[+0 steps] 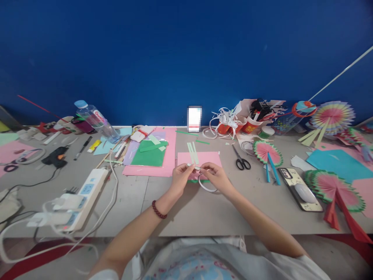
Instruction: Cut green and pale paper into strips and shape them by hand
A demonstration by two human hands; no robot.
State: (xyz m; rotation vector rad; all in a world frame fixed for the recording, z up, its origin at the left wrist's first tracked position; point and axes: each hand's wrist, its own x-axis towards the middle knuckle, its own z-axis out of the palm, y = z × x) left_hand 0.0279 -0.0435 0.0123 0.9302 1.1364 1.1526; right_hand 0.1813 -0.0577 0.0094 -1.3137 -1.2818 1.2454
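My left hand [181, 177] and my right hand [216, 177] meet over the middle of the grey table [175, 210], fingers pinched on a thin white strip [197, 167] between them. A white loop of the strip [205, 186] hangs below my right hand. Under the hands lies a pink paper sheet [204, 157] with pale green strips [192, 152] on it. A dark bead bracelet [159, 210] is on my left wrist.
Black scissors [241, 158] lie right of the pink sheet. Folded pink-green paper fans [267, 152] and a phone [300, 188] sit further right. Green and pink sheets [150, 155], a water bottle [96, 118], a glue gun [55, 157] and a power strip [84, 194] occupy the left.
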